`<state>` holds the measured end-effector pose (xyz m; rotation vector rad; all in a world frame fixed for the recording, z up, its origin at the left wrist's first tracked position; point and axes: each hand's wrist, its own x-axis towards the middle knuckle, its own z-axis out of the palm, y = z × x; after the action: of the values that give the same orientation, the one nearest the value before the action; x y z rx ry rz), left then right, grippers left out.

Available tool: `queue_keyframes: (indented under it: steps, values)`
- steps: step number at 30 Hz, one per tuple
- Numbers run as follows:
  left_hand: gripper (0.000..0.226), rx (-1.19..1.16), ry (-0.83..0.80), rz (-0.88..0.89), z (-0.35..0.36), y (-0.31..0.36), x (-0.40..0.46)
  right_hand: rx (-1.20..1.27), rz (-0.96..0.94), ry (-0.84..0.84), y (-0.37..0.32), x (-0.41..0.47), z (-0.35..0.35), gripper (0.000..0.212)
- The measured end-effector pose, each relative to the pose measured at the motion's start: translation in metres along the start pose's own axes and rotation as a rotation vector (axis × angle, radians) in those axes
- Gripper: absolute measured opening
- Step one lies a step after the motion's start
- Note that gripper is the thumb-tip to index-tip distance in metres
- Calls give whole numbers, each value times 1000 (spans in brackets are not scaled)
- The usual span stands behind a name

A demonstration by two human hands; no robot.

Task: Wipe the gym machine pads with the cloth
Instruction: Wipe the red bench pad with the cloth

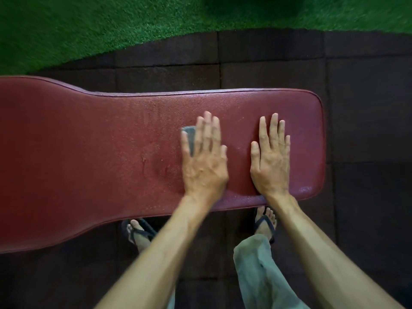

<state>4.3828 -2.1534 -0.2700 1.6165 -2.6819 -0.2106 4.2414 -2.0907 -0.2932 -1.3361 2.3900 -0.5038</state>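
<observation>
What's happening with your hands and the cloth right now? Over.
Left hand flat, pressing grey cloth on red pad. Right hand flat on pad, empty. Nothing in the way.

Dim soft light, dark vignetted corners, wide-angle bowing at edges, motion-blurred left forearm (156, 253)

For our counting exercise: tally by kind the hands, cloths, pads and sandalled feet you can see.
Hands: 2, left hand and right hand
Cloths: 1, grey cloth
Pads: 1, red pad
Sandalled feet: 2, and
Total: 6
</observation>
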Motion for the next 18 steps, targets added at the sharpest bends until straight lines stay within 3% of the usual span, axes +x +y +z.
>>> queue_keyframes:
  steps: [4,6,10,14,18]
  values:
    - [70,78,26,-217,-22,-102,11,-9,-1,-10,0,-1,0,58]
    - [71,9,-1,-214,-28,-114,-17,-37,3,-5,-2,-1,1,58]
    - [69,-36,-97,37,-12,-42,-60,-53,29,-16,-9,-3,1,60]
    - [64,-56,-97,226,-13,-32,9,-35,3,-48,-7,-3,-1,62]
    - [64,21,-23,-45,-34,-124,66,-1,6,-56,-8,-3,-4,63]
